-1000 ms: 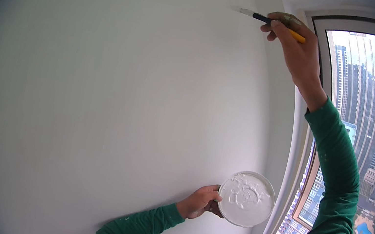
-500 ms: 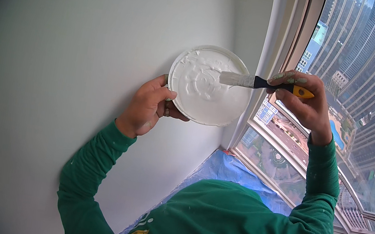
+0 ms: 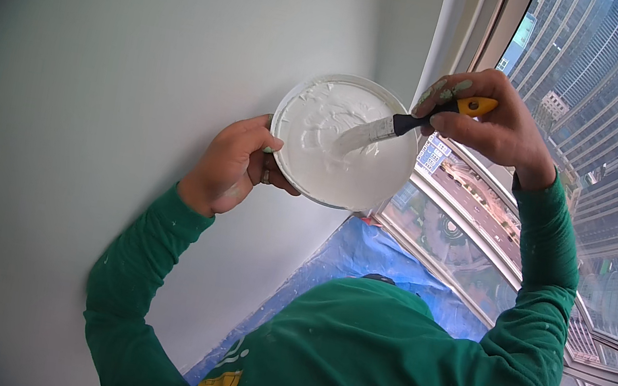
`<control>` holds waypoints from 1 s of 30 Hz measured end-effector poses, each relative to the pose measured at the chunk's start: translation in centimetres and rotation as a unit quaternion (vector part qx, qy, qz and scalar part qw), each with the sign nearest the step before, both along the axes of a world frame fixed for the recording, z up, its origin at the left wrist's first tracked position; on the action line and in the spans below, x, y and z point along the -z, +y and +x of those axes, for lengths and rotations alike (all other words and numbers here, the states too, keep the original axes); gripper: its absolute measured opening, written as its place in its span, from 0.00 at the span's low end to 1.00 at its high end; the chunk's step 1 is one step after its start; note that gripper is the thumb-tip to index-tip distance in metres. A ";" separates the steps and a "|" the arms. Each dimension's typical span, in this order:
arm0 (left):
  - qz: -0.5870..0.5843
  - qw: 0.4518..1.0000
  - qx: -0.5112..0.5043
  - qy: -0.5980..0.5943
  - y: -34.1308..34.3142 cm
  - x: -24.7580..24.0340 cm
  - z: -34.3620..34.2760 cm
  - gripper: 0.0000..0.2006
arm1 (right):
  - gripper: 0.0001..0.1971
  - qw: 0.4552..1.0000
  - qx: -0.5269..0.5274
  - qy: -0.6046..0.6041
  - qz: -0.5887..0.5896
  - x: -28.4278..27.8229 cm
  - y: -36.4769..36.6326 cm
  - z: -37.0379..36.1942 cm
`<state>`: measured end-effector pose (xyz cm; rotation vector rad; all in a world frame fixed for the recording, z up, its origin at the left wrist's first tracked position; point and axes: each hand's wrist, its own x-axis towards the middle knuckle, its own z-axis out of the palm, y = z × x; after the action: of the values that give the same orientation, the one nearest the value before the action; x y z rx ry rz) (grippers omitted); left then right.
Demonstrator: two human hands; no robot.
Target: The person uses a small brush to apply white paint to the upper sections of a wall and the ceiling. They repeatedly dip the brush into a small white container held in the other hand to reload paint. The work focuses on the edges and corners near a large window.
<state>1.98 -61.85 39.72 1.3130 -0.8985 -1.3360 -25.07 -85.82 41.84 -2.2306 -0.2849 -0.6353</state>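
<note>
My left hand (image 3: 237,160) grips the left rim of a round white tub (image 3: 279,118), thumb over the edge and fingers underneath. White paint (image 3: 321,166) with ridges and swirls fills it. My right hand (image 3: 488,121) is closed round the black and yellow handle of a paintbrush (image 3: 380,131). The brush slants down to the left, its pale bristles touching the paint near the middle of the tub. Greenish paint is smeared on the fingers of that hand. How deep the bristle tips sit is hard to see.
A pale wall (image 3: 115,79) rises close on the left. To the right, a framed window (image 3: 474,229) looks far down on towers and a road. Blue plastic sheeting (image 3: 373,249) covers the floor along the wall and below the window.
The paintbrush has tilted from nearly level to slanting, its bristles now down in the paint. My right hand has risen and shifted left. The tub stays nearly in place.
</note>
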 end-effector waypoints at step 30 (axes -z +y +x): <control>-0.007 0.999 -0.026 0.041 -0.4 0.2 0.2 0.19 | 0.09 0.977 0.017 0.027 0.210 0.4 0.1 1.9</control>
<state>2.20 -62.28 39.52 1.2547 -0.8112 -1.3312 -23.21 -85.75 41.44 -1.8448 -0.0747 -0.5903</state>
